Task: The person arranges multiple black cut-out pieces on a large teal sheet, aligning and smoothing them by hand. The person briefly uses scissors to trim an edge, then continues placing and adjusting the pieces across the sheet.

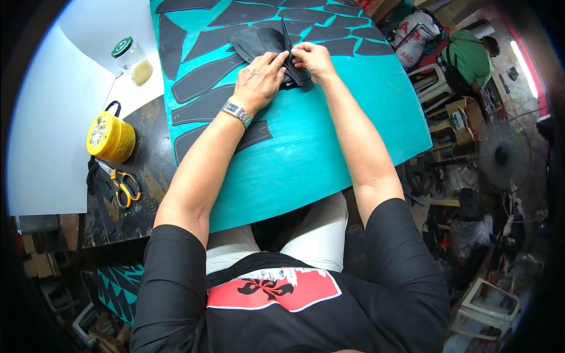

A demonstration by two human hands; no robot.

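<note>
Near the far middle of the turquoise sheet (312,153), a black folded piece of leather-like material (259,44) stands partly upright, a thin flap rising at its right side. My left hand (259,81), with a metal watch on the wrist, lies over the near part of it, fingers together and gripping its edge. Across from it, my right hand (313,60) pinches the right edge between thumb and fingers. The two hands' fingertips nearly meet at that edge. Whether a small tool or glue is between them I cannot make out.
Flat black cut pieces (203,76) with pale outlines cover the sheet's far and left parts. At left are a glass jar (132,60) with a green lid, a yellow tub (110,138) and orange-handled scissors (120,183). Right of the table stand a fan (501,154) and a person in green (472,57).
</note>
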